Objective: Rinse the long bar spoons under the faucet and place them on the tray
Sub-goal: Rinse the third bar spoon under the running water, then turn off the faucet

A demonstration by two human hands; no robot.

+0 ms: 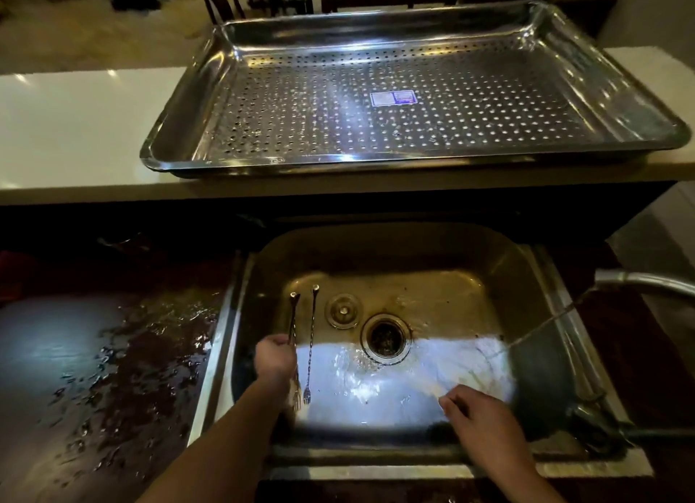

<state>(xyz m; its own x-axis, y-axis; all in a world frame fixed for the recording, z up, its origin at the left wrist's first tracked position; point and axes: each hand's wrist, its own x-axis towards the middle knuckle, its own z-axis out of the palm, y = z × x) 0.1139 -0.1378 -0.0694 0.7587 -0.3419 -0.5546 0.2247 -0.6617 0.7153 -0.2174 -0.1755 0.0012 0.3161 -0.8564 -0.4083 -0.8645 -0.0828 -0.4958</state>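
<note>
Two long twisted bar spoons are at the left of the steel sink. My left hand is closed around one bar spoon, its far end pointing away from me. The second bar spoon lies just to its right on the sink floor, touching no hand. My right hand hovers over the near right of the basin, fingers loosely curled, holding nothing. The faucet reaches in from the right and a thin stream of water runs into the sink. The perforated steel tray sits on the raised white counter behind, with only a label in it.
A drain and a loose round stopper sit mid-basin. The dark counter left of the sink is wet with puddles. The raised white ledge runs behind the sink. Chair legs stand beyond it.
</note>
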